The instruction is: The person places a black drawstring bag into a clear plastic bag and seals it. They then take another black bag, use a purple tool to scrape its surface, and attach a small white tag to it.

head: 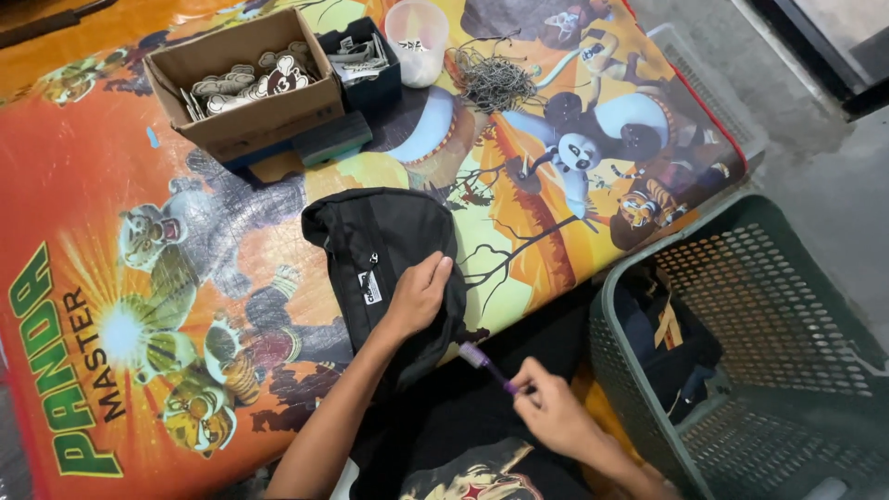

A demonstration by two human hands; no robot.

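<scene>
A black fabric cap or pouch [375, 245] lies on the colourful cartoon-printed table cover [139, 231], near its front edge. My left hand [417, 294] rests flat on the black fabric, pressing its right side, fingers together. My right hand [546, 407] is below the table edge, pinching the end of a small purple tool [483, 361] whose tip points up-left toward the fabric. The tool's tip sits just beside my left wrist.
At the back stand a cardboard box [243, 118] with white and black tags, a small black box [366, 67] of tags, a clear plastic cup [417, 37] and a tangle of strings [495, 81]. A green plastic basket [741, 361] with dark items is at my right.
</scene>
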